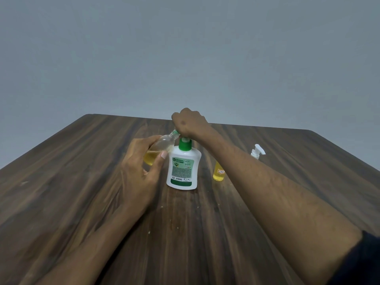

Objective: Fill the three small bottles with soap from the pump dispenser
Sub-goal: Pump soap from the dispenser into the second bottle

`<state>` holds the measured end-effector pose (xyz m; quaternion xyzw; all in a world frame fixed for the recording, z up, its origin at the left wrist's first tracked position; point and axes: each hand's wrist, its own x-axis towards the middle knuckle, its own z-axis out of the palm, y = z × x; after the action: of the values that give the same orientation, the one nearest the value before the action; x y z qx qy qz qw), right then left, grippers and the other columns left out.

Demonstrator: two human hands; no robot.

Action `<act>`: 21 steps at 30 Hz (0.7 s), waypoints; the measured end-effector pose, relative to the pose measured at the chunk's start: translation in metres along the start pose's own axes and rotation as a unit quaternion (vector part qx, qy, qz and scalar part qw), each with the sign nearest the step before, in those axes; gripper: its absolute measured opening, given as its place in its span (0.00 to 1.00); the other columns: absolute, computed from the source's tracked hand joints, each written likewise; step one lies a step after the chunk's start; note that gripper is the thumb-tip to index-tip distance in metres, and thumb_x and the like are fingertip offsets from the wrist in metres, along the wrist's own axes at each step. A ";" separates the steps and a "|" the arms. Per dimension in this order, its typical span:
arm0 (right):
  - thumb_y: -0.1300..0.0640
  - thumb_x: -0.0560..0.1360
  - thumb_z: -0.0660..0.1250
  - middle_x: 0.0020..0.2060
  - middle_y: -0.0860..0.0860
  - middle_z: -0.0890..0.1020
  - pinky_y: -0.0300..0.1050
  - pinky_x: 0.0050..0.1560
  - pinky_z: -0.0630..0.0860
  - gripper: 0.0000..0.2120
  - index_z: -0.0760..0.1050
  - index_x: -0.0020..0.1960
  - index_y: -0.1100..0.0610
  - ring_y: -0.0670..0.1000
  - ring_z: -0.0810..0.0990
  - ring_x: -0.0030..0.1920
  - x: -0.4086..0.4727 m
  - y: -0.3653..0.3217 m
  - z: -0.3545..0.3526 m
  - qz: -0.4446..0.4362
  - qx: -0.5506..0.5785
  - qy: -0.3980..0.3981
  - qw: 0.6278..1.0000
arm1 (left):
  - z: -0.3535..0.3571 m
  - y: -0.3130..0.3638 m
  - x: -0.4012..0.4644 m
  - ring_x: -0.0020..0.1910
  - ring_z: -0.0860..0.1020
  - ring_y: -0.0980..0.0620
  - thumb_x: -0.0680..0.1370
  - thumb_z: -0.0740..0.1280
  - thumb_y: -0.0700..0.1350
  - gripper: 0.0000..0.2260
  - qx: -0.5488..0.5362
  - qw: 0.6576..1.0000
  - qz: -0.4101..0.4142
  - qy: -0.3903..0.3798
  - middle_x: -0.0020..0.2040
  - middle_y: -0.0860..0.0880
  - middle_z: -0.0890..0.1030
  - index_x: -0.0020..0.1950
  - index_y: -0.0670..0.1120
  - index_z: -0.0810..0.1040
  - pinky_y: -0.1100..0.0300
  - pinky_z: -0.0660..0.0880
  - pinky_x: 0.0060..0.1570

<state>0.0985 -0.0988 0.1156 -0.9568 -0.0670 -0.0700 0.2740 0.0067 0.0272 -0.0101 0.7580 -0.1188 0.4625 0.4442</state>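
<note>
Soap refill, dark wood table, grey wall behind.
White pump top lies behind amber-filled bottle, right forearm partly masking both. Right hand curls over green-collared dispenser; left hand fingers wrap tilted, perhaps half-full bottle at spout.

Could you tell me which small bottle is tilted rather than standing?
The small bottle held in the left hand tilts toward the pump; the other stands upright.
</note>
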 end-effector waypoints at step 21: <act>0.52 0.79 0.53 0.41 0.53 0.74 0.53 0.52 0.71 0.11 0.65 0.40 0.54 0.57 0.73 0.45 0.003 0.000 0.004 0.010 0.004 -0.013 1.000 | -0.001 0.000 0.001 0.54 0.79 0.59 0.82 0.71 0.44 0.13 -0.007 1.000 -0.005 -0.005 0.56 0.50 0.82 0.66 0.44 0.82 0.71 0.72 0.48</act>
<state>0.1014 -0.0966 0.1129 -0.9573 -0.0610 -0.0544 0.2774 0.0064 0.0277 -0.0092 0.7581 -0.1205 0.4556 0.4508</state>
